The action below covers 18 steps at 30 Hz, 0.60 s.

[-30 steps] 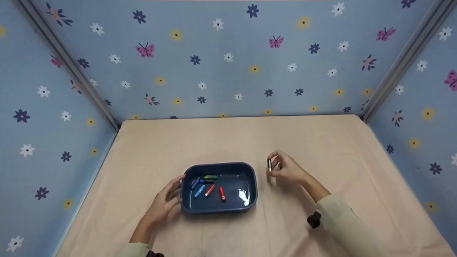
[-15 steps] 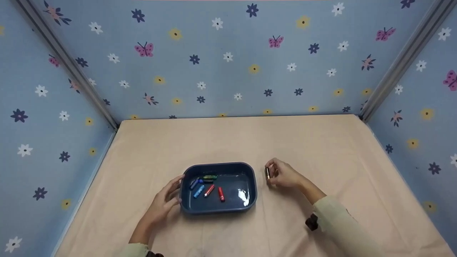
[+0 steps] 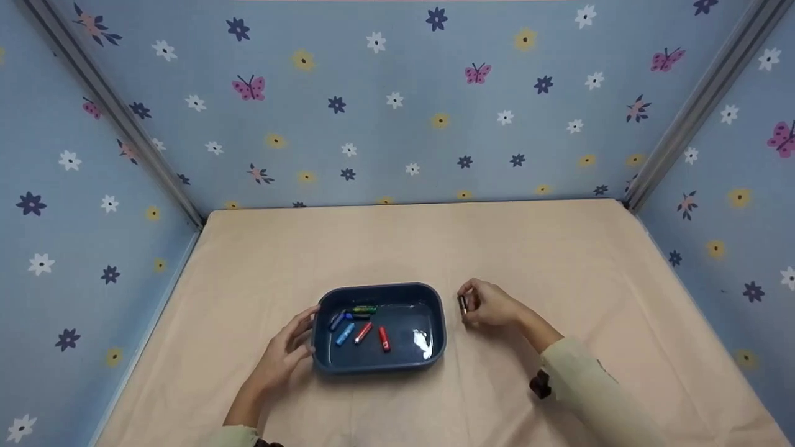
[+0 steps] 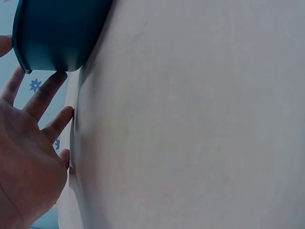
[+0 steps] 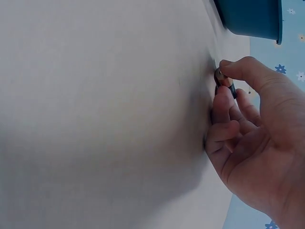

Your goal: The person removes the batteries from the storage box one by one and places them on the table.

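Note:
A dark blue tray (image 3: 379, 366) sits on the cloth-covered table, with several small batteries inside toward its left: a red battery (image 3: 384, 339), a red and silver battery (image 3: 363, 333), a light blue battery (image 3: 345, 334), a green battery (image 3: 364, 309) and darker blue ones. Against the tray's left side rests my left hand (image 3: 279, 354), fingers spread and fairly straight, fingertips at the wall. Just right of the tray, my right hand (image 3: 490, 305) pinches a black and copper battery (image 5: 225, 82) between thumb and fingers, low over the cloth.
A pale peach cloth (image 3: 546, 242) covers the table, with creases at the right. Blue flowered panels (image 3: 397, 124) stand behind and on both sides, joined by grey metal posts (image 3: 695, 99).
My right hand has come down toward me and slightly left with the battery, closer to the cloth. My left hand and the tray have hardly moved.

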### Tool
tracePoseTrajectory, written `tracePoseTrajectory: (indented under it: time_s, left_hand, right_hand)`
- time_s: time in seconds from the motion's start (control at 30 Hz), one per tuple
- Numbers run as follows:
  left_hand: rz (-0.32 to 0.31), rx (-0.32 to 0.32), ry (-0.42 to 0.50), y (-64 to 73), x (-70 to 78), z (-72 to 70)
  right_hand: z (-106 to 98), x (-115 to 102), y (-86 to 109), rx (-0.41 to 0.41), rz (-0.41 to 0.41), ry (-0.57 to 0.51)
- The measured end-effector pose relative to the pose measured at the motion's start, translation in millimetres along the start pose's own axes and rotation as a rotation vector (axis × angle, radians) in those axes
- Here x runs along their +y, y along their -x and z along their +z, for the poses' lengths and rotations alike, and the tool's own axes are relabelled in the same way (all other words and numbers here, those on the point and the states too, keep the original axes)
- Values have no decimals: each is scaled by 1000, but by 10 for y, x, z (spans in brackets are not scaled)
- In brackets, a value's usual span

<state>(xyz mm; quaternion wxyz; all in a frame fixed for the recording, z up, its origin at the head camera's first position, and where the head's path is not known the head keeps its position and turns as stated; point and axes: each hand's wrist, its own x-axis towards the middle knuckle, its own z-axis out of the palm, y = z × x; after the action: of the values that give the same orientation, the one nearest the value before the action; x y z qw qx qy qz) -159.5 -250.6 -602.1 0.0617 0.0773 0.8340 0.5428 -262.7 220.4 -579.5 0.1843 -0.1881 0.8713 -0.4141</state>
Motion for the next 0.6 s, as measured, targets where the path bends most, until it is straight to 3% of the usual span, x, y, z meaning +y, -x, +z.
tracePoseTrajectory:
  time_s: [0.6]
  left_hand:
    - [-5,-3,-15,6,1,-2]
  right_hand:
    - [-59,-5,9,-2,3,16]
